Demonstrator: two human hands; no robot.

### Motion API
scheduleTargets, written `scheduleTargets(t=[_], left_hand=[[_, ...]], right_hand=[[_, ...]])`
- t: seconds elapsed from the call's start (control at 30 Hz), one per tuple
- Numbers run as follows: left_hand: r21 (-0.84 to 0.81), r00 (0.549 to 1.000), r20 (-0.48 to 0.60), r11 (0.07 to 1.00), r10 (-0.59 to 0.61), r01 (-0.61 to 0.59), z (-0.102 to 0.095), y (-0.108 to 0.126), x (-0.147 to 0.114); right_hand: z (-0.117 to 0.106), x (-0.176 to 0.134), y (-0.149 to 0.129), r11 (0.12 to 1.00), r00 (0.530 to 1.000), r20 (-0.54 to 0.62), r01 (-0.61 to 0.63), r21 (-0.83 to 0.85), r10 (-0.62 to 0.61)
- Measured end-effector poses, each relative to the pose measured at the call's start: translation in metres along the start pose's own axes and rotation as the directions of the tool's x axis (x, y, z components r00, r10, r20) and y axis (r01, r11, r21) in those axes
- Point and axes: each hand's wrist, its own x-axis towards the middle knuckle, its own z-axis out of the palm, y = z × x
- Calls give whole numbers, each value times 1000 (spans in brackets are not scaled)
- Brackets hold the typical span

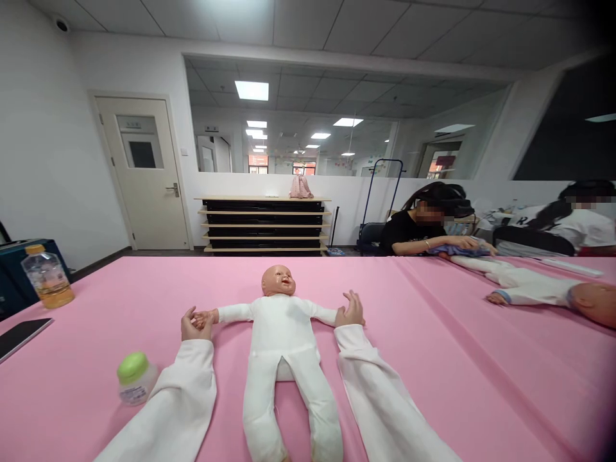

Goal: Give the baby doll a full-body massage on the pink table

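Observation:
A baby doll (283, 327) in a white suit lies on its back on the pink-covered table, head away from me and arms stretched out sideways. My left hand (192, 326) is closed around the doll's hand (208, 316) on the left side. Over the end of the doll's other arm is my right hand (351, 310), its fingers raised and apart. Most of the doll's hand there is hidden behind mine. White sleeves cover both my forearms.
A green-lidded jar (136, 378) stands beside my left forearm. Farther left are a drink bottle (47, 277) and a dark phone (22, 337). At the right, a person (423, 224) handles patterned cloth near another doll (539, 286). Shelving (264, 224) stands behind the table.

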Motion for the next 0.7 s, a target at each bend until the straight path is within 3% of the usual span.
scheduleTargets(t=[0.13, 0.27, 0.37, 0.43, 0.7], left_hand=[[-415, 998, 10, 909, 54, -45, 19, 31, -5], [-524, 984, 119, 850, 134, -52, 47, 66, -2], [-513, 969, 163, 855, 186, -78, 65, 76, 0], [-486, 976, 152, 872, 155, -63, 73, 74, 0], [-442, 992, 126, 894, -18, 73, 84, 56, -3]], right_hand=[[36, 11, -32, 983, 939, 318, 83, 164, -133], [104, 12, -73, 951, 817, 525, 87, 296, -238], [148, 5, -92, 935, 782, 573, 35, 353, -246], [166, -1, -95, 925, 770, 590, -1, 380, -242], [183, -15, -74, 879, 748, 641, -174, 443, -174]])
